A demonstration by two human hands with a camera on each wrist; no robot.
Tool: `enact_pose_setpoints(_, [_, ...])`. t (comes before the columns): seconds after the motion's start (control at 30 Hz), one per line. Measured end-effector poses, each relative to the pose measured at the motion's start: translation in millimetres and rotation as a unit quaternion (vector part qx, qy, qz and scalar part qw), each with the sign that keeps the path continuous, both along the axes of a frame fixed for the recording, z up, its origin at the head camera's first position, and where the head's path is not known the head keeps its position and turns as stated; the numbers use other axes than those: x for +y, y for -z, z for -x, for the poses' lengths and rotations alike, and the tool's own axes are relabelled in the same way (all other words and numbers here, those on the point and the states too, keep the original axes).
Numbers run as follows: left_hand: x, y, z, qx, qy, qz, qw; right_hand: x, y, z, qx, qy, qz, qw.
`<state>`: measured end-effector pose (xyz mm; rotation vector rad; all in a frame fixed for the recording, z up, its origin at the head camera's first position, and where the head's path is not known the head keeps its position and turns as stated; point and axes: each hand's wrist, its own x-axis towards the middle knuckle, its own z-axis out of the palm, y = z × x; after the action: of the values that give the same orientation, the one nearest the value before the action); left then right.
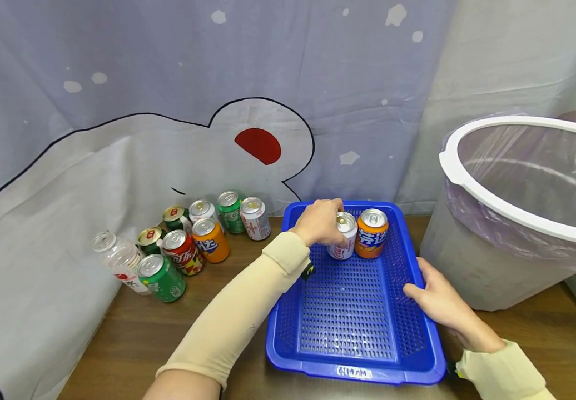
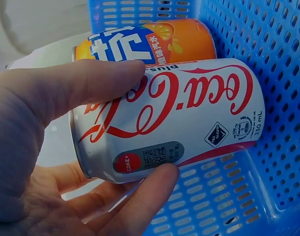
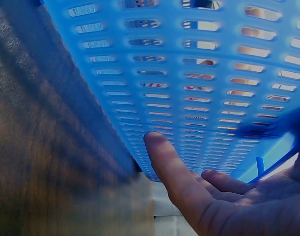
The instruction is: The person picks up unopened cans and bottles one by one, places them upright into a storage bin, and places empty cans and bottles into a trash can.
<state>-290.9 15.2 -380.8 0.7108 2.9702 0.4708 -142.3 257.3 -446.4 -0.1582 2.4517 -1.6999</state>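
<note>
My left hand [image 1: 319,222] reaches into the blue plastic basket [image 1: 343,311] and grips a white Coca-Cola can [image 1: 346,247]. In the left wrist view the thumb lies on one side of the can and the fingers on the other. The can stands upright toward the basket's far end, beside an orange Fanta can [image 1: 371,239]. On the basket's right side, my right hand [image 1: 438,297] holds the rim, its thumb over the top. The right wrist view shows its fingers [image 3: 177,174] along the outside of the slotted wall [image 3: 164,93].
Left on the wooden table stand several cans, among them a green can [image 1: 162,280], a red can [image 1: 184,254] and another orange can [image 1: 210,241]. A clear bottle [image 1: 120,258] leans near the curtain [image 1: 168,150]. A lined trash bin [image 1: 473,261] stands right of the basket.
</note>
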Motion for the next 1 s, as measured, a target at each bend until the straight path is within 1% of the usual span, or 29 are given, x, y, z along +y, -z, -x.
enact_pose_setpoints(0.13, [1.7, -0.3, 0.7, 0.0, -0.01, 0.0, 0.9999, -0.1, 0.2, 0.4, 0.0, 0.001, -0.001, 1.0])
enact_pose_setpoints(0.33, [1.9, -0.1, 2.1, -0.014, -0.022, -0.011, 0.9996, -0.1, -0.2, 0.0, 0.002, -0.001, -0.002, 1.0])
enact_pose_setpoints(0.5, [4.2, 0.4, 3.1, -0.021, -0.019, -0.018, 0.9995, 0.0, -2.2, -0.7, 0.004, 0.0, -0.001, 1.0])
enact_pose_setpoints(0.67, [5.6, 1.5, 2.9, -0.021, -0.014, -0.01, 0.9996, -0.1, -2.2, -0.8, 0.004, 0.001, 0.001, 1.0])
enact_pose_setpoints(0.87, [5.6, 3.4, -0.9, -0.029, -0.01, -0.005, 0.9995, -0.3, -0.5, -0.8, -0.002, 0.004, 0.004, 1.0])
enact_pose_setpoints(1.0, [3.8, 6.8, -3.2, -0.026, -0.009, -0.002, 0.9996, -0.9, -0.2, -0.1, -0.001, 0.003, 0.005, 1.0])
